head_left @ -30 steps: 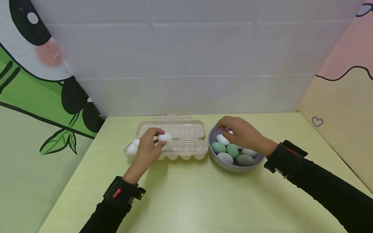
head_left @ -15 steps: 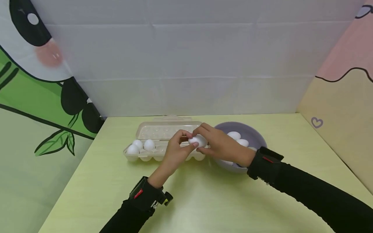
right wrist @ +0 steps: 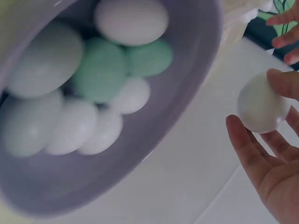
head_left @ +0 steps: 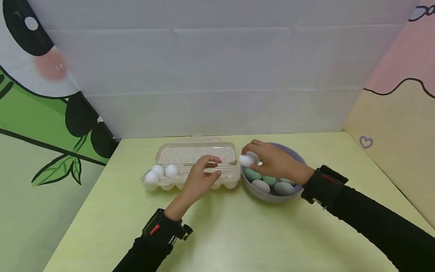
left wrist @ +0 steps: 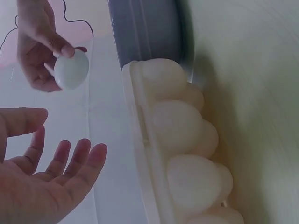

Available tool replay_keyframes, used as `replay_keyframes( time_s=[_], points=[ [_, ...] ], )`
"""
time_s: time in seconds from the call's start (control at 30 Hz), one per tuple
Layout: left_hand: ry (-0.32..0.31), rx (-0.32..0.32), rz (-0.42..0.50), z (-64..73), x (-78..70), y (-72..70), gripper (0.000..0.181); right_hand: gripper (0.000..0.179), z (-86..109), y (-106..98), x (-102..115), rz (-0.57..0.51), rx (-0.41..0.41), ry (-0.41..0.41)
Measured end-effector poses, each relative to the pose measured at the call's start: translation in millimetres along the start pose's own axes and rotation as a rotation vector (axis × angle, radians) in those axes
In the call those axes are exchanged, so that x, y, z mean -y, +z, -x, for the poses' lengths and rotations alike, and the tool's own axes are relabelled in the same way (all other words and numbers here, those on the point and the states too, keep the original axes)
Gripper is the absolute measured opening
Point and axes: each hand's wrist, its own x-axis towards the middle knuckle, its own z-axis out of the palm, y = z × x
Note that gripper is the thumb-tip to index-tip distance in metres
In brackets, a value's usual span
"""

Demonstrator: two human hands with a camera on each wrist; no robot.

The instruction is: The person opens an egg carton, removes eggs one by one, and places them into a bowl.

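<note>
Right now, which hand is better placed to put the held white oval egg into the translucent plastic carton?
Probably the left hand, once handed the white oval egg: it's empty and open near the translucent plastic carton. The right hand pinches the egg by the round grey-purple bowl.

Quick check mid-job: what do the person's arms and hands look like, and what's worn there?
The left hand and right hand are bare. The left sleeve and right sleeve are black. The bulky black left wristband carries a red label, lettering too small to read, and a small dark device; the black right wristband shows a thin red strip.
</note>
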Motion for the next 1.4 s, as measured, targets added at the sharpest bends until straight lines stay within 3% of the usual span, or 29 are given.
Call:
replay_keyframes(
  time_s=[0.27,0.43,0.6,0.97,1.4],
  points=[
    [-0.031,-0.038,-0.019,3.7,5.4,-16.5,0.023,0.033,27.1,-7.2,-39.9,0.025,0.096,0.114],
    [-0.061,-0.045,-0.005,5.7,10.9,-22.1,0.024,0.046,39.3,-4.1,-55.9,0.013,0.197,0.168],
    [-0.073,-0.045,0.012,10.3,11.0,-26.9,0.023,0.043,46.8,-1.1,-61.6,0.019,0.266,0.103],
    [-0.058,-0.059,0.005,13.6,15.6,-33.5,0.023,0.04,50.7,3.1,-60.4,0.083,0.271,0.008],
    [-0.112,-0.042,-0.064,18.5,22.3,-42.5,0.022,0.045,50.5,3.5,-55.8,0.058,0.293,0.011]
  ],
)
